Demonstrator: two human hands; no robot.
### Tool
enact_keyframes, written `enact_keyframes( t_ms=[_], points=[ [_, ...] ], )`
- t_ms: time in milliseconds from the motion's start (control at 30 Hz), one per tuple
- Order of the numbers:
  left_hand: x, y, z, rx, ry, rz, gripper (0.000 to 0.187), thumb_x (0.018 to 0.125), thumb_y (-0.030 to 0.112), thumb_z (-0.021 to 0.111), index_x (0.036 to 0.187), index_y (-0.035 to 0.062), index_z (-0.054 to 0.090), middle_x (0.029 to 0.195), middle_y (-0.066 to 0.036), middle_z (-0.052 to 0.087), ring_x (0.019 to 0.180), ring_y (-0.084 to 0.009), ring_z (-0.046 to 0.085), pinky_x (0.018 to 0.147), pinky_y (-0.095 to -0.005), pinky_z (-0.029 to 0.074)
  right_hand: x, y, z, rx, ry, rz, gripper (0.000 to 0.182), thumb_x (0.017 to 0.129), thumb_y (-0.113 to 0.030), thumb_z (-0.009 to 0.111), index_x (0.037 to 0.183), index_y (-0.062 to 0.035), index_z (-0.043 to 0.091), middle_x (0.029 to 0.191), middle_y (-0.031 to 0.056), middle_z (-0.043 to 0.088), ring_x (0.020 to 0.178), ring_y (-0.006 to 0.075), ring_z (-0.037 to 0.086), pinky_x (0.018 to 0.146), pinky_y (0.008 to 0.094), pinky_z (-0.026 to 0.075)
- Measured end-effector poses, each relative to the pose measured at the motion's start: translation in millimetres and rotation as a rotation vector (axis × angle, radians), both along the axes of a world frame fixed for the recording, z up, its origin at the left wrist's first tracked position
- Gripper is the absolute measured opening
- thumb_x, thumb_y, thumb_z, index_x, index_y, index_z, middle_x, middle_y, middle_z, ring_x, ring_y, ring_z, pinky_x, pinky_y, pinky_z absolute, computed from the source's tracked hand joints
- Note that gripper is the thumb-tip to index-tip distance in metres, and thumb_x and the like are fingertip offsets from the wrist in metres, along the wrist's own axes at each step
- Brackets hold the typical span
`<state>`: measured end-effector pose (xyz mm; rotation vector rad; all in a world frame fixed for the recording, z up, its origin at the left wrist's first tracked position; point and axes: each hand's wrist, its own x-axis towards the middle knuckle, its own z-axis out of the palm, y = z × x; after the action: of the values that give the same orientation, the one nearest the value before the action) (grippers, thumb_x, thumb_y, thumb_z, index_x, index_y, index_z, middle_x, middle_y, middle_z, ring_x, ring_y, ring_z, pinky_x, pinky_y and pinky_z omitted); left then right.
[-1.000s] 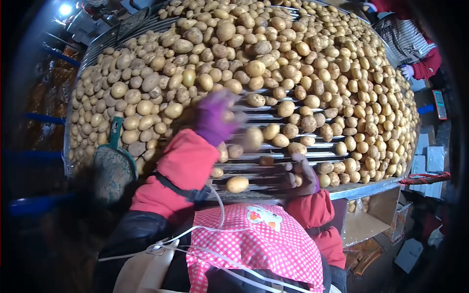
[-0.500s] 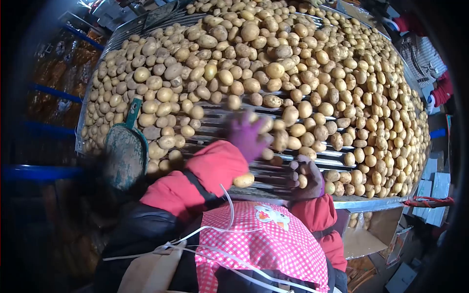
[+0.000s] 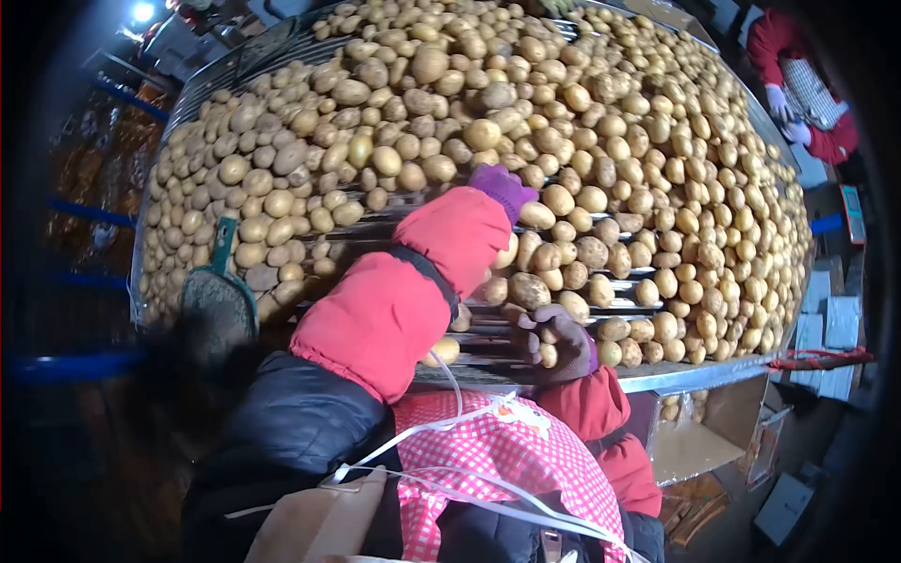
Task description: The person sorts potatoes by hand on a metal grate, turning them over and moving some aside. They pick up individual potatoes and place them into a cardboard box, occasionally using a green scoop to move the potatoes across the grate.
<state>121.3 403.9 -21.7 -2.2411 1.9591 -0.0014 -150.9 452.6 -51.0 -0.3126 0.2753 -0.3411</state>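
Left hand (image 3: 505,190): purple glove, reached out over the near side of the potato heap (image 3: 483,134). Back of the glove faces the camera; fingers are tucked out of sight, so can't tell how far open they are or whether they hold anything.

Right hand (image 3: 570,343): low, near the front rim of the slatted counter (image 3: 690,372). Fingers curled, partly closed, with what looks like a small potato (image 3: 548,356) in the curl. A brown potato (image 3: 514,315) sits right at the fingertips.

Potatoes are spread across most of the counter, dense at left, far side and right. Thin patch between the hands, slats showing. One loose potato (image 3: 441,353) sits close to the front rim, below the left sleeve (image 3: 375,324).

Handling notes, my judgement:
- Draw potatoes with a cupped left hand, low and flat. Poking into the heap probably starts a slide.
- Roll, don't drop; skins likely bruise on bare slats.
- Right fingers: light curl, enough to keep the small potato without squeezing.
- Mind fingertips at the slat gaps.
- Watch the left sleeve over that loose potato; could knock it off the edge.

Green scoop (image 3: 218,302) is well left of both hands.
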Motion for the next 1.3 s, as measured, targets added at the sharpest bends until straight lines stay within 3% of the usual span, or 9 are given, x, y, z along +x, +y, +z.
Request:
enact_keyframes(
  t_ms=[167, 300, 433, 533, 700, 833, 1033, 1167, 1300],
  points=[
    [6, -4, 10, 0.082, 0.072, 0.069, 0.028, 0.084, 0.023, 0.065, 0.111, 0.0266, 0.071, 0.104, -0.004, 0.07, 0.098, -0.0249, 0.065, 0.08, -0.0432, 0.05, 6, -5, 2, 0.031, 0.001, -0.056, 0.057, 0.088, -0.033, 0.064, 0.134, -0.0022, 0.05, 0.129, 0.0229, 0.059, 0.075, 0.0217, 0.063, 0.054, 0.0299, 0.05],
    [-34, 68, 48, -0.425, 0.983, 0.085, 0.031, 0.079, 0.024, 0.072, 0.106, 0.0093, 0.072, 0.094, -0.014, 0.072, 0.089, -0.0327, 0.069, 0.08, -0.0432, 0.054, 13, -12, 31, 0.17, 0.117, 0.033, 0.088, 0.076, -0.031, 0.072, 0.151, -0.0077, 0.032, 0.139, 0.0198, 0.051, 0.094, 0.0279, 0.062, 0.058, 0.0336, 0.052],
    [-65, 116, 88, -0.181, 0.975, -0.202, 0.051, 0.074, 0.04, 0.077, 0.114, 0.0099, 0.066, 0.106, -0.013, 0.068, 0.107, -0.0314, 0.062, 0.093, -0.0446, 0.047, 18, -9, 41, 0.105, 0.024, 0.005, 0.07, 0.089, -0.029, 0.06, 0.149, -0.0055, 0.032, 0.129, 0.014, 0.052, 0.1, 0.025, 0.055, 0.061, 0.0287, 0.052],
    [-7, 136, 54, -0.708, 0.883, 0.143, 0.043, 0.084, 0.025, 0.073, 0.122, 0.0074, 0.064, 0.113, -0.016, 0.066, 0.103, -0.0298, 0.066, 0.092, -0.0415, 0.053, 27, -14, 48, 0.313, -0.112, 0.182, 0.049, 0.096, -0.027, 0.056, 0.137, -0.0048, 0.042, 0.116, 0.0078, 0.053, 0.088, 0.0174, 0.053, 0.058, 0.0224, 0.049],
    [145, 157, 33, -0.675, 0.526, 0.774, 0.049, 0.089, 0.035, 0.068, 0.13, 0.0105, 0.058, 0.102, -0.018, 0.066, 0.091, -0.0331, 0.065, 0.084, -0.042, 0.052, 33, -19, 61, 0.365, 0.065, 0.283, 0.033, 0.097, -0.032, 0.053, 0.12, -0.0087, 0.051, 0.101, 0.0025, 0.055, 0.073, 0.0126, 0.051, 0.048, 0.0191, 0.041],
    [123, 105, 50, -0.465, 0.552, 0.688, 0.058, 0.091, 0.051, 0.058, 0.137, 0.016, 0.055, 0.133, -0.025, 0.055, 0.123, -0.0393, 0.054, 0.102, -0.0461, 0.045, 37, -19, 63, 0.341, 0.1, 0.256, 0.029, 0.095, -0.033, 0.057, 0.115, -0.0113, 0.054, 0.1, 0.0037, 0.057, 0.071, 0.0128, 0.051, 0.05, 0.0207, 0.042],
    [63, 51, 22, -0.265, 0.736, 0.681, 0.051, 0.088, 0.036, 0.067, 0.135, 0.0205, 0.055, 0.121, -0.022, 0.057, 0.111, -0.0381, 0.06, 0.093, -0.0449, 0.05, 26, -16, 32, 0.213, -0.089, 0.192, 0.04, 0.095, -0.036, 0.061, 0.121, -0.0067, 0.054, 0.11, 0.0057, 0.053, 0.081, 0.0135, 0.052, 0.057, 0.0193, 0.044],
    [-24, 47, 31, -0.248, 0.524, 0.404, 0.058, 0.085, 0.054, 0.063, 0.137, 0.0299, 0.055, 0.157, -0.016, 0.026, 0.115, -0.0428, 0.054, 0.099, -0.0497, 0.046, 39, -20, 41, 0.303, 0.022, 0.252, 0.032, 0.098, -0.033, 0.055, 0.111, -0.0043, 0.054, 0.093, 0.0034, 0.056, 0.071, 0.0132, 0.053, 0.051, 0.0215, 0.045],
    [-38, 94, 31, -0.44, 0.503, -0.04, 0.054, 0.084, 0.041, 0.065, 0.136, 0.0277, 0.056, 0.15, -0.015, 0.037, 0.118, -0.041, 0.052, 0.103, -0.0498, 0.043, 38, -13, 51, 0.139, 0.048, 0.034, 0.037, 0.096, -0.029, 0.057, 0.116, 0.0009, 0.05, 0.098, 0.0124, 0.057, 0.075, 0.0154, 0.053, 0.051, 0.0184, 0.042]
  ],
)
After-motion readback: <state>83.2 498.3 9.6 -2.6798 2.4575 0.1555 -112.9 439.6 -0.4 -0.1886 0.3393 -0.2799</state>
